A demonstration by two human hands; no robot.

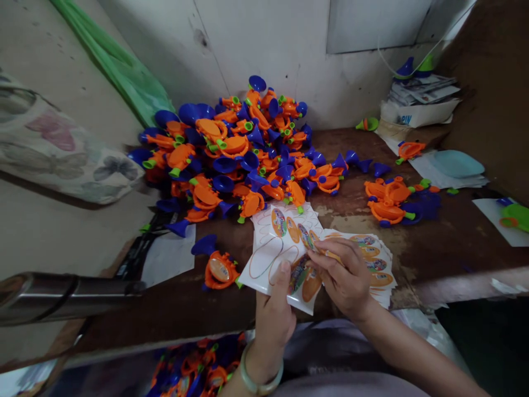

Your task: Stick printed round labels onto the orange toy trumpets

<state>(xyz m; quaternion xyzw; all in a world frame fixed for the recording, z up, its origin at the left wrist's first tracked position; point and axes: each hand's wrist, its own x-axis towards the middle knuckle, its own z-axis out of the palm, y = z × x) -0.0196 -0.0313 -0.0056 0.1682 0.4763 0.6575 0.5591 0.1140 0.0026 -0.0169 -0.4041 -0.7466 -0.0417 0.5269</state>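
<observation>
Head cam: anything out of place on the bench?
One small green-and-orange toy piece lies alone near the back wall, well apart from the heap of orange-and-blue plastic toys. Loose blue cones also sit off the heap's right edge, apparently detached from any body. The brown bench top looks stained and worn.

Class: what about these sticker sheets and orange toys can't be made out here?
Head view:
- Held sticker sheet: part hidden by the right hand
- Lower sheets of the stack: covered by the top sheet
- Toys below the table: cut off by the bottom edge
- Sticker print: too small to read
</observation>
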